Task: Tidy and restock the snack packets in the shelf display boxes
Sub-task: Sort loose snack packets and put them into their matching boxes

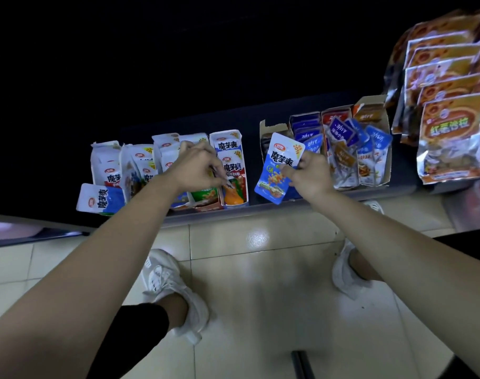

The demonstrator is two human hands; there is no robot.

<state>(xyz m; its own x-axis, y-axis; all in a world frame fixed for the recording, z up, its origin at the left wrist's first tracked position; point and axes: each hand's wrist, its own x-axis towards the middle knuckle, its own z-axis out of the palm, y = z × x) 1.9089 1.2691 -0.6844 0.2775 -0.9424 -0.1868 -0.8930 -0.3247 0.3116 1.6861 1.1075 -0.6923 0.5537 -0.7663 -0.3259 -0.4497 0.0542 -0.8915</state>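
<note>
Pinching a glossy blue-and-white packet [274,160] — right hand [308,173]; left hand [196,165] curled, grip unclear.

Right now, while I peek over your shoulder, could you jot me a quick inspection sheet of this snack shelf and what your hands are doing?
Surface: dark shelf, with boxes lined along its front.
Job's things: white display boxes of upright packets on the left; cardboard boxes of jumbled blue and brown packets on the right.
Clutter: one blue-and-white packet lies sideways at the left end, outside the boxes.
Hands: left hand seems to pinch a boxed packet; right hand holds a blue packet in front of the gap between the boxes.
Cables: nothing seen.
Surroundings: large orange bags at right; tiled floor and white shoes below.
</note>
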